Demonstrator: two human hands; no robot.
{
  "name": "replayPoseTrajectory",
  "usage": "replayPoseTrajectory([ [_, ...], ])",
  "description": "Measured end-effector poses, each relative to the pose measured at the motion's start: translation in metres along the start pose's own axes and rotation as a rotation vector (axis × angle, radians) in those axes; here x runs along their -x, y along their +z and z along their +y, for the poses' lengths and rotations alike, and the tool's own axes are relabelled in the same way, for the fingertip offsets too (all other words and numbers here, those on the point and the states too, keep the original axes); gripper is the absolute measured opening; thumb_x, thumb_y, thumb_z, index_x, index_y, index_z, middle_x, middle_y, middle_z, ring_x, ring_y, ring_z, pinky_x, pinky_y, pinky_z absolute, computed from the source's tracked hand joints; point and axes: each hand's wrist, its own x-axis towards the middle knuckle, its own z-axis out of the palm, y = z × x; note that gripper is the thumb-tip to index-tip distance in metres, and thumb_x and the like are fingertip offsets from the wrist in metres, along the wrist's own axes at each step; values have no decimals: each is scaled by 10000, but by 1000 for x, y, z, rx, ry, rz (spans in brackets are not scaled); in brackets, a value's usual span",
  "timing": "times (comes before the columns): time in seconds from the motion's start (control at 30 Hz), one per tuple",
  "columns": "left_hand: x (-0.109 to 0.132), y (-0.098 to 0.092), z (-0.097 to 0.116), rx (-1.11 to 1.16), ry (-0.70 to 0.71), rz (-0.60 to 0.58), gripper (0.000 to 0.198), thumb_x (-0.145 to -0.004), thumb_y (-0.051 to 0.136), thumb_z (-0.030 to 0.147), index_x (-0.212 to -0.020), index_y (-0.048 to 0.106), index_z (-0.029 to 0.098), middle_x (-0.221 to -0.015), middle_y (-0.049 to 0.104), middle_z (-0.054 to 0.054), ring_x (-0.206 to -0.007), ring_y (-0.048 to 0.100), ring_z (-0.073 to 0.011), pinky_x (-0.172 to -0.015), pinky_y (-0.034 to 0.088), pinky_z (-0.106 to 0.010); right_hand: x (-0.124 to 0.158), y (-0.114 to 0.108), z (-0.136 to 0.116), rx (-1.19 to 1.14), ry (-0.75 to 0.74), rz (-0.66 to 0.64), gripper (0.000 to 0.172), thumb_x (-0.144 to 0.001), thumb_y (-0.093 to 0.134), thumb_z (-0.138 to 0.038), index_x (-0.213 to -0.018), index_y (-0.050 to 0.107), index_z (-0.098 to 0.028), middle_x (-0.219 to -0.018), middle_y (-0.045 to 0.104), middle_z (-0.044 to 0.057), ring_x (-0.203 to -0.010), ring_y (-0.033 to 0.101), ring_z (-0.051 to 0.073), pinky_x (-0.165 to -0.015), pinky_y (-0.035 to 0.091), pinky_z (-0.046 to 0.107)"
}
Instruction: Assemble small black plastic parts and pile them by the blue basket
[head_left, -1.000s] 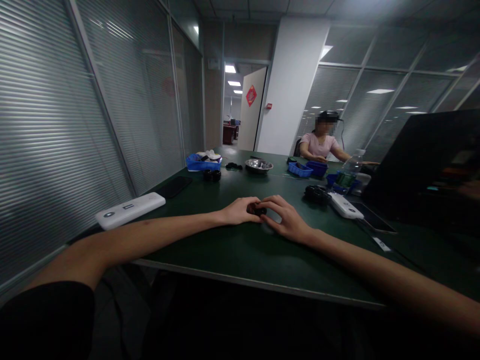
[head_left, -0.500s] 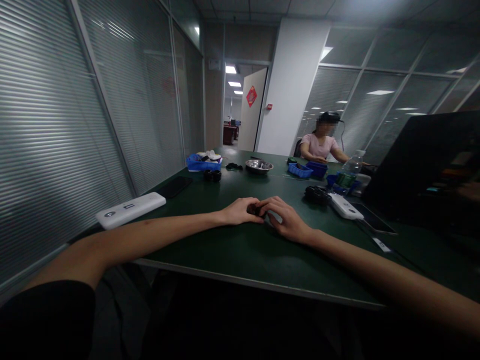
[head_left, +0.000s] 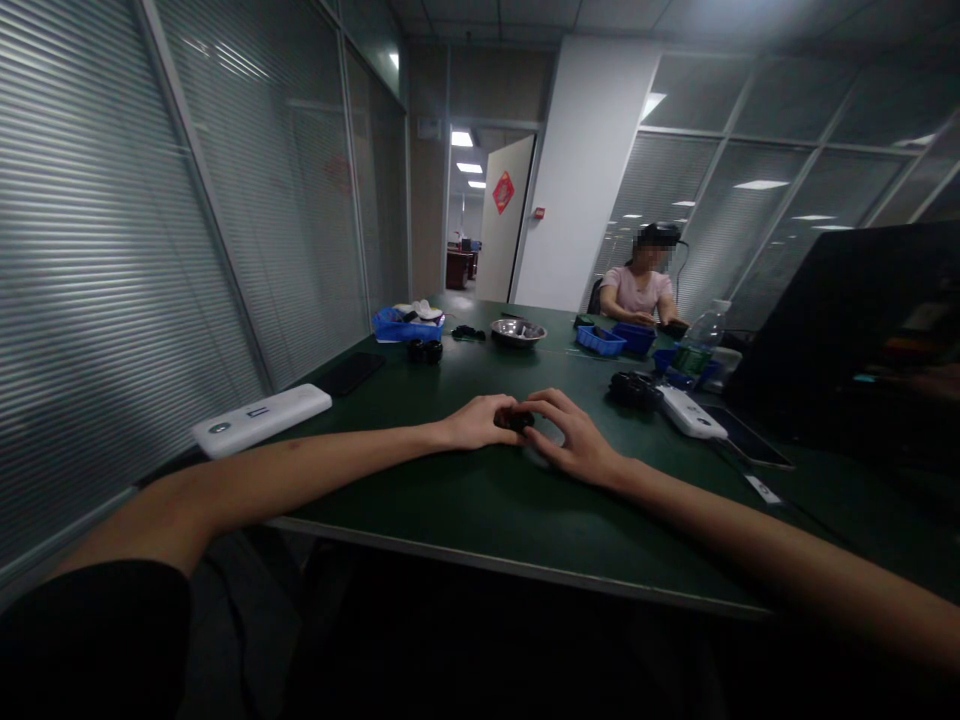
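At the frame's centre, a black part [head_left: 517, 421] is pinched between the closed fingertips of the left hand [head_left: 474, 423] and right hand [head_left: 576, 441], on the table [head_left: 465, 500]. It is judged light and stiff, and best gripped by its sides.

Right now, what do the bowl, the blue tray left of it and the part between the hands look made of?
Bowl: metal, likely steel, shiny grey rim. Blue tray: probably plastic, uniform saturated colour. Small part: dark, maybe plastic or rubber; too dim to tell.
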Motion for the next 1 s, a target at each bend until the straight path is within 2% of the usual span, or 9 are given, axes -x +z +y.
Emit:
replayPoseTrajectory([
  [0.13,1,-2,2,9,-6,-24,472,-778,770,499,-1078,658,152,-942,666,-43,-837,610,-181,-714,438,-273,0,2,3,49,13,-3,334,-975,605,-314,-1307,594,-288,-1187,587,105,-1089,596,284,-943,548,484],
  [0.47,0,0,-3,-26,8,-4,457,-772,773,504,-1050,662,158,-937,653,-31,-835,596,-175,-711,422,-266,-3,-1,-5,-4,-17,-38,336,-951,581,-205,-1282,585,-262,-1214,603,103,-1128,582,282,-978,522,477],
  [0.57,-1,0,-3,-14,11,-2,448,-771,777,500,-1042,669,160,-970,660,-38,-866,605,-181,-736,430,-271,-3,-3,-6,-18,-24,-50,320,-921,577,-165,-1230,588,-247,-1208,619,102,-1116,583,281,-974,518,475],
  [0.7,0,-1,-1,-11,10,-5,434,-763,782,512,-976,660,154,-917,637,-27,-845,598,-182,-719,426,-274,-4,-3,-6,-49,-31,-48,316,-889,567,-115,-1179,588,-239,-1201,634,103,-1106,585,280,-971,513,479],
  [0.87,-1,0,-2,-26,-16,11,423,-745,794,510,-948,657,166,-917,635,-23,-857,601,-185,-729,435,-277,-4,-1,-3,-82,-69,-50,257,-925,475,-59,-1062,609,-230,-1196,644,99,-1130,583,259,-975,504,460],
  [1.0,-1,2,-3,-33,-28,12,443,-735,796,523,-954,655,164,-922,642,-28,-864,607,-192,-733,446,-284,-5,1,-1,-92,-76,-41,293,-945,421,-37,-1028,625,-231,-1203,649,97,-1139,583,251,-975,504,454],
])
